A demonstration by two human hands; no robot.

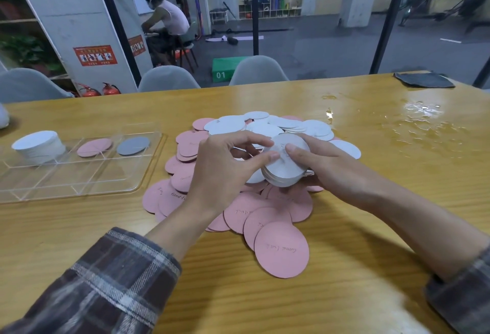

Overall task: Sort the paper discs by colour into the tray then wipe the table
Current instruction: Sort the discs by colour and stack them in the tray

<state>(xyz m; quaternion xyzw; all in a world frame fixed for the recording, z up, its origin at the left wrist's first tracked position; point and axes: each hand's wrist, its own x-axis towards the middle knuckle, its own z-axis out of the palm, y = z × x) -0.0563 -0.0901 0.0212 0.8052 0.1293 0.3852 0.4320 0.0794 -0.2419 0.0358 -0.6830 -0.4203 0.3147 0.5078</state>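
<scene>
A heap of paper discs lies mid-table: pink discs [282,250] spread toward me, white discs [265,127] at the far side. My right hand [322,166] grips a thick stack of white discs [285,168] above the heap, thumb pressed on its top. My left hand [225,166] holds the stack's left edge between thumb and fingers. The clear divided tray [79,182] sits at the left. It holds a tall white stack [37,145], a pink disc [94,147] and a grey disc [133,145] in separate far compartments.
A dark grey cloth [424,80] lies at the far right of the wooden table [371,227]. Spilled water [421,119] glistens on the right side. Grey chairs [258,71] stand behind the far edge. A person sits beyond the glass.
</scene>
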